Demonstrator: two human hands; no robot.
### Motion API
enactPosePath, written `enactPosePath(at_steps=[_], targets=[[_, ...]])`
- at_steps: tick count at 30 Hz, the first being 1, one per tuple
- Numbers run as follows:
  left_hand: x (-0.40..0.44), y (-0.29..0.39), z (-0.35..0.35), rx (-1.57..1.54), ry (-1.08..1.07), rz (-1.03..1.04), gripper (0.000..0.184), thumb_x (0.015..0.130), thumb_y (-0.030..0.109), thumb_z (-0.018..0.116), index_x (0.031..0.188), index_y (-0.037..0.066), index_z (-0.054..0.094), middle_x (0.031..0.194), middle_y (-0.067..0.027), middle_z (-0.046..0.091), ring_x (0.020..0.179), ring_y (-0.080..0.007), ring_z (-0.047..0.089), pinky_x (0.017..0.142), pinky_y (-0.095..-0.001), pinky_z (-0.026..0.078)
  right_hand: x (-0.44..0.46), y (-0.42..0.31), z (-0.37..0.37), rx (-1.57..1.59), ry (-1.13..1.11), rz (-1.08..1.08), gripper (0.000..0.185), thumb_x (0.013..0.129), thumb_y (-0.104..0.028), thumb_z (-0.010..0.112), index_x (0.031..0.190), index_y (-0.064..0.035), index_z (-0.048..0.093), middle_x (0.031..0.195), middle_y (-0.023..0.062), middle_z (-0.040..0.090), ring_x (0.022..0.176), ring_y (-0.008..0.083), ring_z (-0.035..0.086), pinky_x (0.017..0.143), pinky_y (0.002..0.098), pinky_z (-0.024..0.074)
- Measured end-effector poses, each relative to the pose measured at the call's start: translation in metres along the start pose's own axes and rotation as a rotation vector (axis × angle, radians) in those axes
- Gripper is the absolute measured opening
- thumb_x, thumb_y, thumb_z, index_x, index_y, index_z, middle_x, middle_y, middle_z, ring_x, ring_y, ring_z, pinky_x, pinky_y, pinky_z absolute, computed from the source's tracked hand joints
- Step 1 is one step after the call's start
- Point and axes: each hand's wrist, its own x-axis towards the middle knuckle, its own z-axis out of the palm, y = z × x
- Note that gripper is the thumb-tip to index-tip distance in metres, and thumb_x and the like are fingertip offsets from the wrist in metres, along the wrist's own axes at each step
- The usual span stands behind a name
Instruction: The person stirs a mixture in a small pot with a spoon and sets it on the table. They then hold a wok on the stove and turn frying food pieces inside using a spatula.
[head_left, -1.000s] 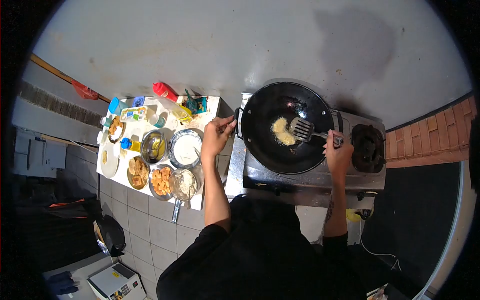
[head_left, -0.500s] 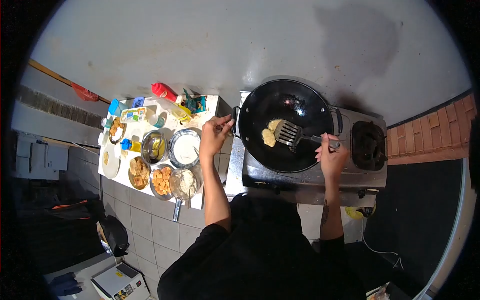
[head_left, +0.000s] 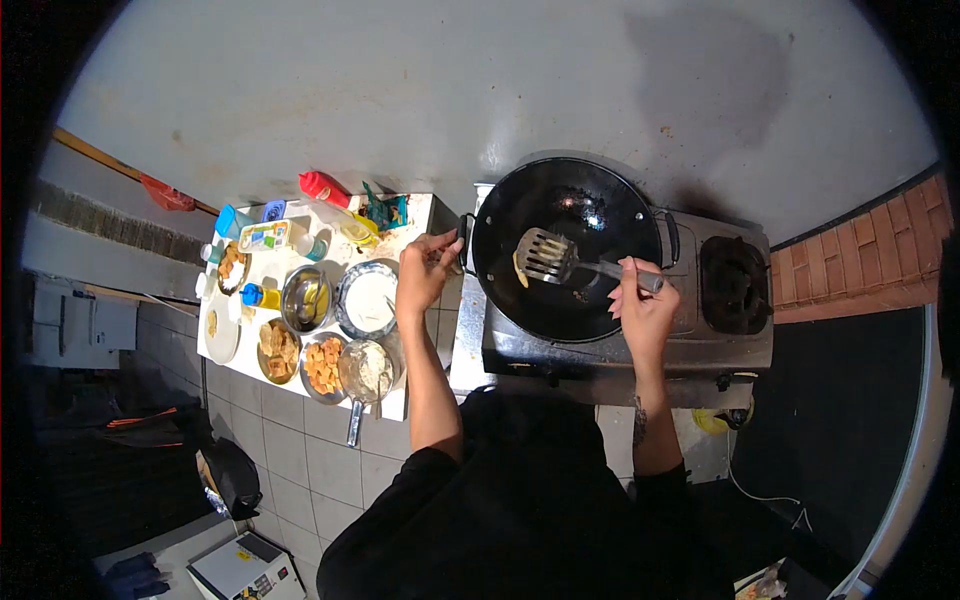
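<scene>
Spatula [head_left: 548, 257] (slotted) in right hand [head_left: 645, 308], over wok [head_left: 575, 200].

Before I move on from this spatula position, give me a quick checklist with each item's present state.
1. Left hand at the left wok handle: ok
2. Right hand holding the slotted spatula: ok
3. Spatula blade inside the wok: ok
4. Food wholly covered by the blade: not ok, some shows past its edge
5. Flame under the wok: cannot tell, hidden
6. Food cooked underneath: cannot tell
</scene>
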Motion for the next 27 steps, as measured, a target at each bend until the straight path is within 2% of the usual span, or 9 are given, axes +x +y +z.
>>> enactPosePath(at_steps=[4,7,9,13,15,19,27], targets=[[-0.001,-0.003,0.001,-0.014,0.005,-0.016,0.030,0.087,0.022,0.073,0.110,0.002,0.072,0.092,-0.0170,0.071,0.079,-0.0209,0.062,0.075,-0.0339,0.048,-0.001,-0.003,0.001,-0.017,-0.032,-0.035,0.017,0.095,-0.014,0.065,0.097,0.0029,0.068,0.060,0.0061,0.064,0.047,0.0080,0.058,0.041,0.0222,0.0437],[-0.001,-0.002,0.000,0.007,-0.006,-0.038,0.030,0.087,0.022,0.073,0.110,0.003,0.072,0.094,-0.0170,0.072,0.079,-0.0209,0.062,0.075,-0.0337,0.048,0.011,-0.014,-0.013,-0.077,0.051,-0.038,0.018,0.095,-0.015,0.065,0.098,0.0034,0.068,0.060,0.0069,0.064,0.046,0.0080,0.058,0.041,0.0225,0.0440],[-0.001,-0.005,0.003,-0.028,0.047,0.060,0.027,0.086,0.012,0.074,0.109,-0.001,0.071,0.077,-0.0113,0.064,0.065,-0.0134,0.056,0.063,-0.0282,0.047,0.017,-0.023,-0.023,-0.134,0.175,0.065,0.020,0.094,-0.015,0.066,0.097,0.0041,0.068,0.059,0.0065,0.064,0.046,0.0080,0.058,0.041,0.0232,0.0442],[0.001,-0.006,0.002,-0.010,0.044,0.086,0.027,0.086,0.012,0.074,0.109,-0.001,0.071,0.077,-0.0116,0.064,0.066,-0.0136,0.057,0.064,-0.0284,0.047,0.015,-0.009,-0.027,-0.247,0.168,-0.031,0.021,0.094,-0.016,0.065,0.087,0.0039,0.068,0.056,0.0074,0.063,0.043,0.0102,0.059,0.039,0.0254,0.0432],[0.000,-0.001,-0.001,-0.001,-0.019,-0.043,0.030,0.086,0.022,0.074,0.110,0.003,0.073,0.093,-0.0163,0.071,0.077,-0.0203,0.060,0.074,-0.0333,0.047,0.010,-0.006,-0.025,-0.264,0.151,0.008,0.023,0.094,-0.016,0.065,0.084,0.0033,0.067,0.055,0.0078,0.063,0.042,0.0107,0.059,0.038,0.0257,0.0426],[0.000,0.000,0.000,-0.035,-0.015,-0.056,0.030,0.086,0.022,0.074,0.109,0.002,0.073,0.093,-0.0170,0.071,0.079,-0.0208,0.061,0.075,-0.0336,0.047,0.000,0.000,-0.017,-0.274,0.162,0.058,0.029,0.095,-0.019,0.064,0.075,0.0020,0.064,0.052,0.0082,0.061,0.040,0.0114,0.057,0.036,0.0263,0.0409],[0.002,0.002,0.000,-0.027,-0.007,-0.034,0.030,0.086,0.021,0.074,0.108,0.001,0.073,0.089,-0.0182,0.070,0.081,-0.0225,0.064,0.079,-0.0348,0.048,-0.007,0.001,-0.002,-0.113,0.132,0.077,0.034,0.095,-0.022,0.067,0.072,0.0020,0.062,0.051,0.0067,0.060,0.039,0.0104,0.055,0.036,0.0264,0.0388]])
